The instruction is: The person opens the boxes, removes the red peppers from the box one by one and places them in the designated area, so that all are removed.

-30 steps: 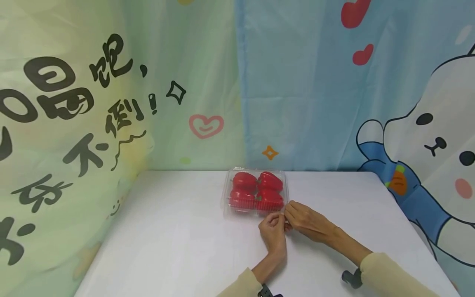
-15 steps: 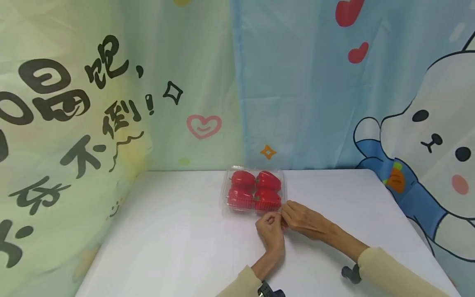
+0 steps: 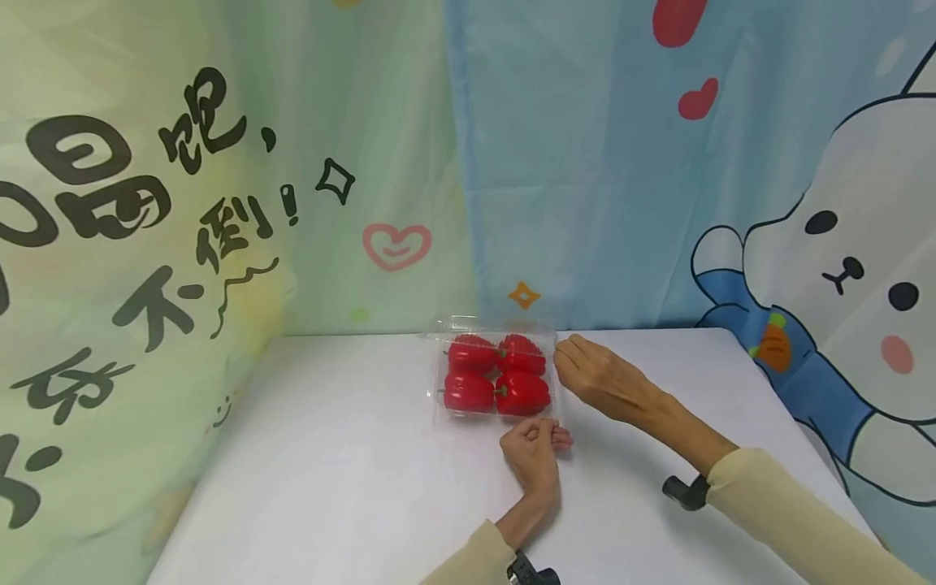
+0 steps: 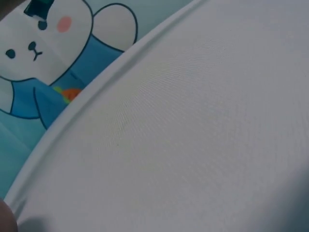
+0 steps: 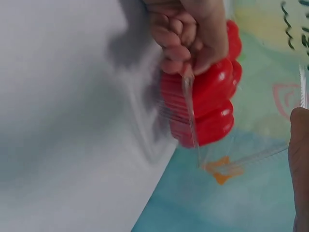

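A clear plastic clamshell box (image 3: 475, 415) with several red bell peppers (image 3: 522, 393) sits near the table's far edge. Its lid (image 3: 439, 327) stands raised, tilted up at the back. At the near right corner, my left hand (image 3: 532, 455) pinches the box rim; the right wrist view shows its thumb and fingers on that rim (image 5: 191, 108). My right hand (image 3: 607, 379) grips the lid's right side, fingers curled. In the right wrist view only part of it (image 5: 300, 164) shows, beside the lid's edge (image 5: 256, 158). The left wrist view catches only a fingertip (image 4: 6, 220).
A white-covered table (image 3: 329, 455) lies under the box. Behind it hangs a printed curtain (image 3: 366, 162) with a cartoon bear (image 3: 848, 244). A dark wrist camera (image 3: 686, 492) is worn at the right sleeve, another (image 3: 532, 572) at the left.
My right hand has risen from the near right corner toward the back, lifting the lid. The peppers now show uncovered in front. My left hand has stayed at the corner.
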Demonstrator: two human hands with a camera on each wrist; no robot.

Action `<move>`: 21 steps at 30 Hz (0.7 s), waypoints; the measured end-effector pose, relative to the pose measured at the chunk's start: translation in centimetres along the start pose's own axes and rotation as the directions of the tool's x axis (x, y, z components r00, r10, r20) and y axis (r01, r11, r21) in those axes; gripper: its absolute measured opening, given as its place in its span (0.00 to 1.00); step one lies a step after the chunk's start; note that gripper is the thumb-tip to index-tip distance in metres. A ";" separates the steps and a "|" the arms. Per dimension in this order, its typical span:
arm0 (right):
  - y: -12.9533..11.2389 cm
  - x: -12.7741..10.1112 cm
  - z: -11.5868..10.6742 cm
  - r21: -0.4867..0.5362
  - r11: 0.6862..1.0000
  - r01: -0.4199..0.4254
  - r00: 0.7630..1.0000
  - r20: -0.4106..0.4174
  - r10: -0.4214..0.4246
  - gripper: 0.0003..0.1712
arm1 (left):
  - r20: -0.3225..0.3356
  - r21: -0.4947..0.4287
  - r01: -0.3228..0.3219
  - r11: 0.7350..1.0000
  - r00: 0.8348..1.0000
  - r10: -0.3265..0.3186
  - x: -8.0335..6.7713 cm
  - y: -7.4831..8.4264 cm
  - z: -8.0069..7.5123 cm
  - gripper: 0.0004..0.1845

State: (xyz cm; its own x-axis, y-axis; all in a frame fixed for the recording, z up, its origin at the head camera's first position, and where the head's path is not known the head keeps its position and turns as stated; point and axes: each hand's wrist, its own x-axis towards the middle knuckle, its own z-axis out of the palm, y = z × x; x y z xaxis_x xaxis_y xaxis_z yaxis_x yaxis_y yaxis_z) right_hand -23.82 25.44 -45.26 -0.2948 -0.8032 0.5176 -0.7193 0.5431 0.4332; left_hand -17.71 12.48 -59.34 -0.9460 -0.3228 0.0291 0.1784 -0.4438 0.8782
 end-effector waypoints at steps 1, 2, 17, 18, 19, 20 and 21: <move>0.2 0.1 0.2 0.031 0.999 -0.040 0.999 -0.020 0.040 0.15 | 0.002 0.005 0.004 1.000 1.000 -0.004 0.0 0.0 -0.1 0.10; 0.4 0.2 0.5 0.061 0.995 -0.079 0.996 -0.045 0.081 0.14 | 0.004 0.008 0.006 1.000 1.000 -0.006 0.0 0.1 -0.2 0.10; 2.6 2.6 3.0 0.605 0.528 -0.596 0.655 -0.013 0.755 0.05 | 0.102 0.041 0.193 0.980 0.975 -0.197 -0.4 1.6 -1.8 0.13; 2.7 2.7 3.0 0.626 0.492 -0.605 0.631 0.000 0.776 0.06 | 0.112 0.043 0.210 0.977 0.970 -0.213 -0.4 1.8 -2.0 0.13; 2.8 2.8 3.1 0.642 0.462 -0.611 0.611 0.012 0.792 0.07 | 0.124 0.045 0.225 0.973 0.966 -0.229 -0.4 2.0 -2.2 0.13; 3.0 2.9 3.1 0.651 0.443 -0.617 0.596 0.018 0.803 0.07 | 0.140 0.048 0.239 0.970 0.960 -0.243 -0.3 2.2 -2.3 0.13; 3.1 2.9 3.2 0.657 0.429 -0.620 0.585 0.024 0.810 0.08 | 0.154 0.054 0.252 0.966 0.954 -0.257 -0.3 2.4 -2.5 0.14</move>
State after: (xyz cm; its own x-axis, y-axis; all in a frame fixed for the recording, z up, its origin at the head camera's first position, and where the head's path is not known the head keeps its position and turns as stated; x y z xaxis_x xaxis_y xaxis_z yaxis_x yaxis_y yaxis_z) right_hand -28.91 23.99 -44.72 -0.7703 -0.0358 0.6366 -0.5389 0.5702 -0.6200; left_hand -16.37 9.43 -58.46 -0.9900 -0.0652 -0.1249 -0.0806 -0.4650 0.8817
